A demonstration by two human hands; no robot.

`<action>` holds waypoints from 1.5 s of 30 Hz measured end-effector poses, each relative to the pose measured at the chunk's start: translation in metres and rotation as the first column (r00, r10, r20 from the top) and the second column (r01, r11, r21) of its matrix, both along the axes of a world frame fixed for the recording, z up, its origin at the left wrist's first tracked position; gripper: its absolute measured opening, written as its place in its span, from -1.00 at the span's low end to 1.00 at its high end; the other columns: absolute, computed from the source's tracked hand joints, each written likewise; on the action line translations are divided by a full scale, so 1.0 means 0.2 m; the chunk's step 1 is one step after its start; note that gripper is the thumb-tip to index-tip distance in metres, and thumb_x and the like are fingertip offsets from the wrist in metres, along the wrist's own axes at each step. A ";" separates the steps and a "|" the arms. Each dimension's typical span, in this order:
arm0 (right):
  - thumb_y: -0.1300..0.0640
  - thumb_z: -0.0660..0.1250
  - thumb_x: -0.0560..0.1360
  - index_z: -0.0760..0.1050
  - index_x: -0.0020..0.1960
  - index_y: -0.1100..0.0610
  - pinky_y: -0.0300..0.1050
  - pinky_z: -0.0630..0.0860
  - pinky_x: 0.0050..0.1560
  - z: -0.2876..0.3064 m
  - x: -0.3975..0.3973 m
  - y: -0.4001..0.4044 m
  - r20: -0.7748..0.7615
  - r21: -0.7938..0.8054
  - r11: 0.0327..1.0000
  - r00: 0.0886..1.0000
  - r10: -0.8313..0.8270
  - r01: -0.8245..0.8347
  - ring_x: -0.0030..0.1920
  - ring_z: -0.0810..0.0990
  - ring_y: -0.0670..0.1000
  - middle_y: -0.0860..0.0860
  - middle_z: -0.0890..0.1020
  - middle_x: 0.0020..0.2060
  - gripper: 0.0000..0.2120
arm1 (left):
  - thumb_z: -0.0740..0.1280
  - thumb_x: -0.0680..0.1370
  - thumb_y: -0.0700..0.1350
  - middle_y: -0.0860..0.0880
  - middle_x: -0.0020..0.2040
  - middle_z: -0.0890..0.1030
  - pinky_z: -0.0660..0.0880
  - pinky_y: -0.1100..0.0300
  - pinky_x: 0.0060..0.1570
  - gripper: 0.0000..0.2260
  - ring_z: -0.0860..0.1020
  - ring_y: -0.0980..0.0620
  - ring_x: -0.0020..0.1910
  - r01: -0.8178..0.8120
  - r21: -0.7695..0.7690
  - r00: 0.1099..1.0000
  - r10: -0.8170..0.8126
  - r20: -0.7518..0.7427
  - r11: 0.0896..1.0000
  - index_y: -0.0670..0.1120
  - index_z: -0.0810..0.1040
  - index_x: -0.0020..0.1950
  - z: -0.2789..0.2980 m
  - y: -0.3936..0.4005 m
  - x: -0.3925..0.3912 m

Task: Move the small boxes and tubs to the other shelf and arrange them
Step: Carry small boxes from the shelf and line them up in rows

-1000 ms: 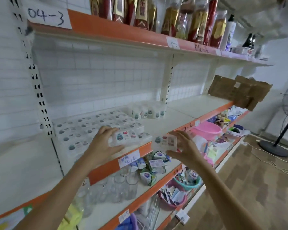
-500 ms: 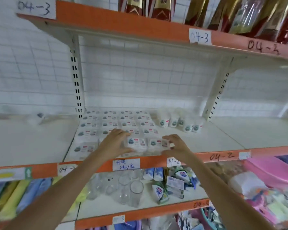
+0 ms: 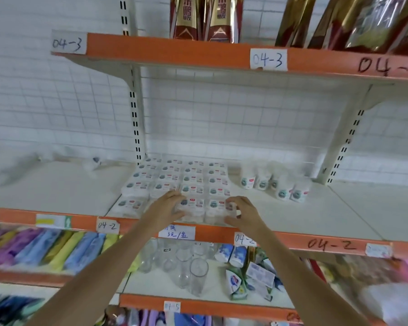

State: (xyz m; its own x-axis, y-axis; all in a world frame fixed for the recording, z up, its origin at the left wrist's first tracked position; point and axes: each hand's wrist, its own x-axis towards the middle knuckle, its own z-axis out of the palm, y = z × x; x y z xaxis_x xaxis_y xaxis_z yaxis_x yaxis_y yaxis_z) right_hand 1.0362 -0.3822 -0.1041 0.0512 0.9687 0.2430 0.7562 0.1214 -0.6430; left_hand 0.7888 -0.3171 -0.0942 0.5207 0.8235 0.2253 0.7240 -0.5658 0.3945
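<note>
Several small clear boxes (image 3: 174,182) with white labels lie in neat rows on the white middle shelf (image 3: 327,222). Several small white tubs (image 3: 276,184) stand in a loose group to their right. My left hand (image 3: 167,205) lies against the left side of a front-row box stack (image 3: 191,208), fingers bent over its top. My right hand (image 3: 244,211) curls round the right end of the neighbouring front box stack (image 3: 218,209). Both stacks rest on the shelf at its front edge.
An orange shelf edge (image 3: 292,241) with handwritten labels runs below the boxes. Gold and red packets (image 3: 205,17) stand on the shelf above. The shelf below holds clear drinking glasses (image 3: 186,264), soap packs (image 3: 250,274) and coloured rolls (image 3: 45,248) on the left.
The view has swung to face the shelf head on. My right hand has brought its box in from the right to the front row beside the left hand's boxes.
</note>
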 end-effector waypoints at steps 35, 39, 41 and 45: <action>-0.05 0.22 0.52 0.33 0.38 -0.02 -0.03 0.27 0.32 0.19 -0.26 -0.32 0.548 0.031 0.991 0.827 -0.124 0.129 0.37 0.31 0.02 -0.06 0.22 0.44 -0.56 | 0.32 0.50 0.02 -0.05 0.16 0.49 0.44 0.10 0.07 -0.63 0.49 -0.04 0.14 0.049 0.315 0.996 -0.022 -0.088 0.948 -0.12 0.44 0.24 0.02 -0.18 -0.19; 0.02 0.25 0.51 0.47 0.25 0.04 -0.07 0.48 0.09 0.20 -0.31 -0.56 0.558 0.167 0.983 0.814 -0.157 0.075 0.14 0.53 0.03 -0.03 0.55 0.18 -0.68 | 0.51 0.32 -0.10 -0.05 -0.15 0.59 0.53 0.09 -0.27 -0.75 0.61 -0.08 -0.21 0.026 0.463 0.997 0.007 -0.071 0.886 -0.12 0.57 -0.07 0.05 -0.33 -0.37; 0.05 0.30 0.42 0.57 0.06 0.06 -0.10 0.55 -0.19 0.17 -0.34 -0.69 0.546 0.236 0.970 0.816 -0.188 0.065 -0.08 0.62 0.04 -0.03 0.65 -0.07 -0.76 | 0.52 0.31 -0.09 -0.03 -0.20 0.59 0.52 0.13 -0.33 -0.74 0.60 -0.05 -0.27 0.017 0.491 0.997 0.019 -0.070 0.871 -0.11 0.56 -0.09 0.04 -0.43 -0.45; 0.03 0.34 0.28 0.58 -0.08 0.05 -0.14 0.54 -0.37 0.05 -0.40 -0.89 0.549 0.193 0.979 0.820 -0.160 0.062 -0.24 0.63 0.04 -0.03 0.65 -0.22 -0.77 | 0.22 0.40 0.04 -0.01 -0.23 0.58 0.50 0.18 -0.37 -0.75 0.59 -0.03 -0.31 -0.005 0.459 0.993 0.056 -0.100 0.889 -0.09 0.56 -0.10 -0.02 -0.67 -0.57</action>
